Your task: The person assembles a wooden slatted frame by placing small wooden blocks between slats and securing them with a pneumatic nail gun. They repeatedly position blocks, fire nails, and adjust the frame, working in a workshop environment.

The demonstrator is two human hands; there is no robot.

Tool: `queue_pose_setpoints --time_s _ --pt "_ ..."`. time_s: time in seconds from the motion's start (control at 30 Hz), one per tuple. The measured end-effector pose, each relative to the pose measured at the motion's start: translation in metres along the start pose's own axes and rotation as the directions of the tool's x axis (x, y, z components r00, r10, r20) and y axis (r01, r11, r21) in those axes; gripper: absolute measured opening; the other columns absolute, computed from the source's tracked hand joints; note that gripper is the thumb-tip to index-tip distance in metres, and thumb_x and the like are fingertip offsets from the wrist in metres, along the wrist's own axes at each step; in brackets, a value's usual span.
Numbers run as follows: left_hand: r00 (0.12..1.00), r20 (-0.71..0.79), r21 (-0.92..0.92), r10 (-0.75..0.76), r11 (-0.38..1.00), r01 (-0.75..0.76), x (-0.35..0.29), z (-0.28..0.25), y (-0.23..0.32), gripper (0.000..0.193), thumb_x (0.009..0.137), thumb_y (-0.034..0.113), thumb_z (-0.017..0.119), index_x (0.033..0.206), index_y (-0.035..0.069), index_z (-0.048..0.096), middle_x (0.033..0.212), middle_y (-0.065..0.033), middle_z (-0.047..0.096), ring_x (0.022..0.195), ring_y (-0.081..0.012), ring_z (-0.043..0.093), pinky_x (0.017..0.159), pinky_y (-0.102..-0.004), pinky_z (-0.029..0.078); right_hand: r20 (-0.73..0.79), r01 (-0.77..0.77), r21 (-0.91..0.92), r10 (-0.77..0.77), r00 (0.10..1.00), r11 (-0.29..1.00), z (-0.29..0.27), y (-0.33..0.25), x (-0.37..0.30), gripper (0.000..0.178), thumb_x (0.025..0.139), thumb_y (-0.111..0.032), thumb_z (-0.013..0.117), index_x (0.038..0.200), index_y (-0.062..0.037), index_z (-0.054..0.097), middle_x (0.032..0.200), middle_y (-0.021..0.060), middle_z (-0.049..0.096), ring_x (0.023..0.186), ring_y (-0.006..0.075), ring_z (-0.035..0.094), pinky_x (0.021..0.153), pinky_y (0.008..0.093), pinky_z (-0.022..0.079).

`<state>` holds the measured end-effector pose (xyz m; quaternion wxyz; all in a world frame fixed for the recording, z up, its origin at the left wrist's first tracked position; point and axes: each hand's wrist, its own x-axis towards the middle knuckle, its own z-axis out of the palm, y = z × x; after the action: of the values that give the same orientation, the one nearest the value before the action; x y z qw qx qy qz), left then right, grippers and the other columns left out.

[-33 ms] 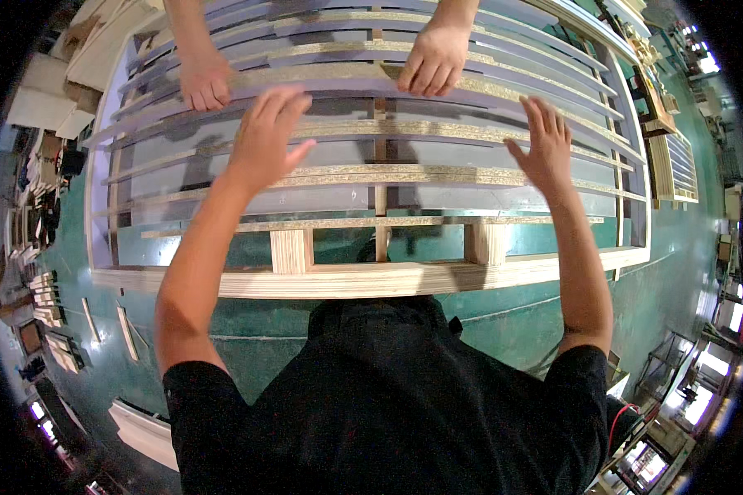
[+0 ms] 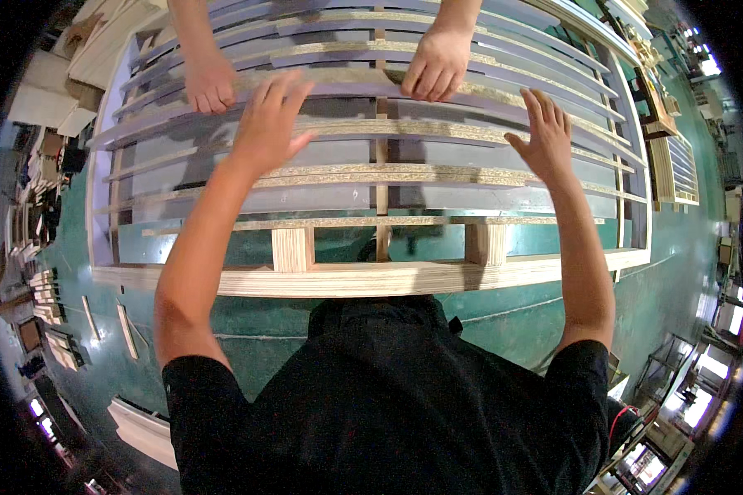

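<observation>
1. We see a smooth, glossy green floor.
2. Above it, before us, spreads a broad, rectangular wooden frame with lilac-grey sides.
3. Long parallel slats cross it side to side, edges coarse and speckled like chipboard, faces smooth and lilac-grey.
4. Nearest us runs a thick front rail, pale with fine striped grain.
5. Our left hand is open over the slats, fingers spread; we cannot tell whether it touches.
6. A co-worker's hands curl at one slat.
7. Our right hand is open and empty near the slats' right part.
8. Two squarish, grained blocks stand against the rail.
</observation>
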<state>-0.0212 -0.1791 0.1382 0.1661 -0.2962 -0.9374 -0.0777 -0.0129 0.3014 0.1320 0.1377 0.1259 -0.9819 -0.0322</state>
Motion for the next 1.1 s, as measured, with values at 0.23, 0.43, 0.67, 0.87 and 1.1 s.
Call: queue_pose_setpoints --time_s 0.23,0.43,0.67,0.87,1.1 --pt "0.663 0.722 0.0 -0.199 0.958 0.288 0.05 0.043 -0.03 0.074 0.08 0.023 0.082 0.145 0.01 0.049 0.143 -0.0189 0.056 0.131 -0.0413 0.054 0.106 -0.0511 0.047 0.427 0.035 0.171 -0.106 0.898 0.985 0.06 0.017 0.04 0.048 0.087 -0.02 0.073 0.132 -0.016 0.055 0.125 0.0137 0.065 0.121 0.0394 0.061 0.105 0.0593 0.044" --pt "0.815 0.562 0.003 -0.144 0.985 0.172 0.017 0.084 -0.032 0.063 0.083 0.019 0.079 0.139 0.007 0.052 0.139 -0.0223 0.059 0.129 -0.0424 0.055 0.106 -0.0498 0.047 0.447 -0.014 0.192 -0.075 0.891 0.981 0.079 0.018 0.026 0.027 0.093 -0.018 0.063 0.119 -0.0156 0.059 0.117 0.0135 0.067 0.11 0.0406 0.066 0.086 0.0539 0.054" --pt "0.802 0.588 -0.091 -0.104 0.977 0.193 0.021 0.091 -0.035 0.052 0.087 0.015 0.075 0.134 0.006 0.055 0.131 -0.0218 0.063 0.123 -0.0431 0.058 0.101 -0.0516 0.049 0.413 0.01 0.177 -0.083 0.907 0.984 0.089 0.018 0.019 0.029 0.092 -0.021 0.066 0.12 -0.0163 0.061 0.118 0.0114 0.068 0.111 0.0388 0.066 0.088 0.0522 0.054" --pt "0.775 0.626 -0.129 -0.09 0.968 0.216 0.024 0.091 -0.04 0.049 0.089 0.016 0.074 0.133 0.004 0.056 0.127 -0.0243 0.063 0.12 -0.044 0.06 0.1 -0.0513 0.05 0.41 0.008 0.154 -0.072 0.909 0.988 0.091 0.014 0.019 0.028 0.094 -0.022 0.064 0.121 -0.0155 0.061 0.12 0.0112 0.068 0.114 0.0365 0.066 0.092 0.0556 0.051" --pt "0.838 0.541 -0.133 -0.066 0.978 0.163 0.017 0.098 -0.036 0.054 0.086 0.021 0.078 0.133 0.005 0.058 0.132 -0.0218 0.063 0.126 -0.0403 0.057 0.106 -0.0493 0.046 0.431 0.016 0.157 -0.083 0.898 0.987 0.111 0.021 0.014 0.032 0.094 -0.017 0.056 0.126 -0.0143 0.06 0.128 0.0122 0.068 0.121 0.0358 0.064 0.099 0.0577 0.047"
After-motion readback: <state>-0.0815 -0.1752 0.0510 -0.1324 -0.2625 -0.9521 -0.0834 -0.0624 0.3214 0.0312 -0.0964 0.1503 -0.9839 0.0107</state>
